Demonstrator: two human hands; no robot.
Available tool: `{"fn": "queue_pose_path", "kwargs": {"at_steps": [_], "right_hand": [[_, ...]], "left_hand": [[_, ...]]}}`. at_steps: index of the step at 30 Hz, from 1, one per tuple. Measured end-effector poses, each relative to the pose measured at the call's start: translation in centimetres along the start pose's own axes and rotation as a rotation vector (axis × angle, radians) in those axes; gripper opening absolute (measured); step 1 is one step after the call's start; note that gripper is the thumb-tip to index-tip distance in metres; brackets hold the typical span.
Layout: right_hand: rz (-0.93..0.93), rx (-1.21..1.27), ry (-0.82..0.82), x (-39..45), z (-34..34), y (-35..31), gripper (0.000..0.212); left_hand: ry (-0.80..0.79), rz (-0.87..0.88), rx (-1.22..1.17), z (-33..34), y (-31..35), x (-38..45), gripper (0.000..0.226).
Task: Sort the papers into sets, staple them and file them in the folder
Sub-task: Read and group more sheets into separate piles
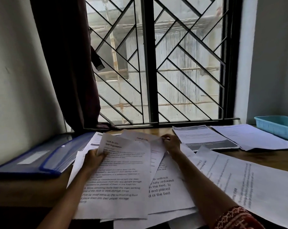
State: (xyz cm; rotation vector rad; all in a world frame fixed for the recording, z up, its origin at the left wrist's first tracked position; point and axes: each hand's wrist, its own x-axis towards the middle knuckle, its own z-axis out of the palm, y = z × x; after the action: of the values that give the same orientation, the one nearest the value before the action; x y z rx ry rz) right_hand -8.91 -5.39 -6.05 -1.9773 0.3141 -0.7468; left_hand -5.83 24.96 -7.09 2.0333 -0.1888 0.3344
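Far left — blue folder (32, 160) lies flat on the bench (24, 190), long axis running from the near left edge up toward the window (156, 63); a dark curtain (65, 63) hangs behind it. My left hand (92, 160) grips the left edge of a printed sheet (118, 179), thumb curled over the paper; the sheet stands tilted, long axis running away from me, heading at the far end. Centre: more loose papers (164, 187) fanned beneath, overlapping. My right hand (170, 143) pinches the top corner of a second sheet (146, 138) just behind the first. Right — a page (255, 184) turned sideways, text running across my view; two more stacks (204, 136) near the sill; a turquoise basket (278, 126) at the far right.
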Motion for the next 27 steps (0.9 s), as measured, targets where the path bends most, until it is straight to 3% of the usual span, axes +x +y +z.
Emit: {"fn": "queue_pose_path", "kwargs": {"at_steps": [9, 27], "right_hand": [[-0.017, 0.162, 0.040, 0.27, 0.47, 0.79, 0.025], [-0.085, 0.163, 0.017, 0.29, 0.39, 0.90, 0.026]], "left_hand": [[0.031, 0.050, -0.010, 0.15, 0.14, -0.35, 0.018], [0.040, 0.047, -0.025, 0.45, 0.00, -0.23, 0.018]]}}
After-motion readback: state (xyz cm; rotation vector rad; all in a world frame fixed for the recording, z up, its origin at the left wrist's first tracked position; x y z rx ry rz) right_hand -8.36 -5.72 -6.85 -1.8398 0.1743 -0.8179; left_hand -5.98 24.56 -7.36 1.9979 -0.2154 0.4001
